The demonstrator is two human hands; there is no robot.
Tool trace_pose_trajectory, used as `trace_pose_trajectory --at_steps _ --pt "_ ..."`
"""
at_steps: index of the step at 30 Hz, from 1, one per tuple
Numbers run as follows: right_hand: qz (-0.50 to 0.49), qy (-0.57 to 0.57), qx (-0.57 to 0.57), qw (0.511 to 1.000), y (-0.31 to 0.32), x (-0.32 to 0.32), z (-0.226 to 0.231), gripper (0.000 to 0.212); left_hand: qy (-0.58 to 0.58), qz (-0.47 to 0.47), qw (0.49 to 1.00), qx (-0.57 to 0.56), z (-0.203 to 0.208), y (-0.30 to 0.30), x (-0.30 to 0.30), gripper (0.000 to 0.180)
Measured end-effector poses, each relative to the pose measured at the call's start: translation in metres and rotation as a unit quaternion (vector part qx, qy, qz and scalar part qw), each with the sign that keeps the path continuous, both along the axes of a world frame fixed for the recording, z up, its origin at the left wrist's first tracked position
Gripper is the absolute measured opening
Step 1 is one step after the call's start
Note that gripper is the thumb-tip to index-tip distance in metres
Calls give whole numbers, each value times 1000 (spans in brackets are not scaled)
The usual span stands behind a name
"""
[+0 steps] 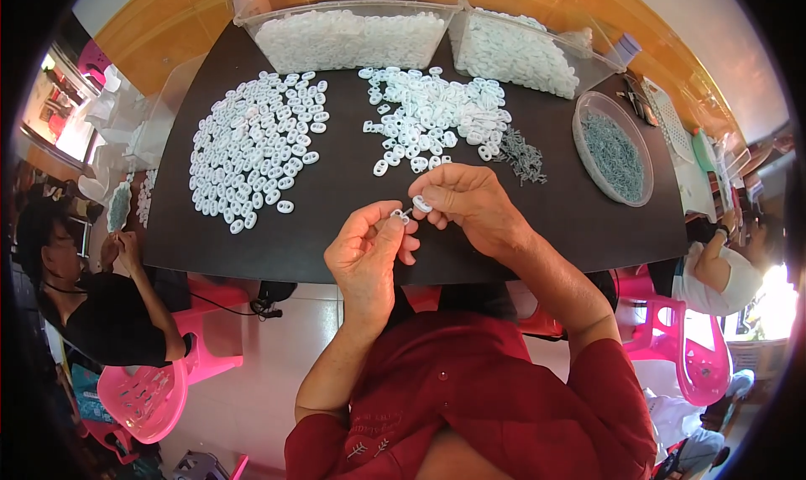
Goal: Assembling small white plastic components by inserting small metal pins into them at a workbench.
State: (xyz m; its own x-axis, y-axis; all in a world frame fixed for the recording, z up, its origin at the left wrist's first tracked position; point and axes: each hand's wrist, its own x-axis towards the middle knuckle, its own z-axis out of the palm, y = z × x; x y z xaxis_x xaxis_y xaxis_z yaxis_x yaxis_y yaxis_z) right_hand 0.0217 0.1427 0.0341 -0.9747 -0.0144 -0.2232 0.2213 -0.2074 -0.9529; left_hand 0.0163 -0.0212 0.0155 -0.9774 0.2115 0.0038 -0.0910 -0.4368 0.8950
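My left hand (368, 253) and my right hand (470, 204) meet just above the near part of the dark table (336, 178). Pinched in the right fingertips is a small white oval plastic piece (422, 204). The left thumb and fingers close on another small white plastic piece (400, 217), partly hidden by the fingertips. A thin grey bit shows between the two, too small to name. Beyond my hands lies a heap of white plastic pieces (437, 110); beside it is a small pile of grey screw-like pins (522, 157). White two-holed oval pieces (248, 152) spread over the table's left.
Two clear bins (344, 8) (537, 56) full of white pieces line the back edge. A round tub (579, 136) of grey pins stands at right, near dark-handled pliers (640, 102). People sit at both sides, by pink chairs (151, 400).
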Motion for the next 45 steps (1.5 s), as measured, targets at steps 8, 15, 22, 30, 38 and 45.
trace_pose_trajectory --at_steps 8,15,22,30,38,45 --pt "14 89 44 995 -4 3 -4 16 -4 12 1000 -22 -2 -1 3 17" --pt "-8 108 81 991 -9 5 -6 17 -2 18 999 -42 -5 -2 5 16" --pt "-26 109 101 989 -14 5 -6 15 15 22 998 -54 -7 0 7 16" --pt "-49 123 132 982 -19 8 -6 15 45 46 993 -101 -10 2 9 16" --pt "-70 146 201 966 -28 13 -6 14 77 66 987 -122 -16 6 11 17" --pt "-67 213 316 922 -28 13 -11 14 53 23 996 -64 -17 3 7 22"
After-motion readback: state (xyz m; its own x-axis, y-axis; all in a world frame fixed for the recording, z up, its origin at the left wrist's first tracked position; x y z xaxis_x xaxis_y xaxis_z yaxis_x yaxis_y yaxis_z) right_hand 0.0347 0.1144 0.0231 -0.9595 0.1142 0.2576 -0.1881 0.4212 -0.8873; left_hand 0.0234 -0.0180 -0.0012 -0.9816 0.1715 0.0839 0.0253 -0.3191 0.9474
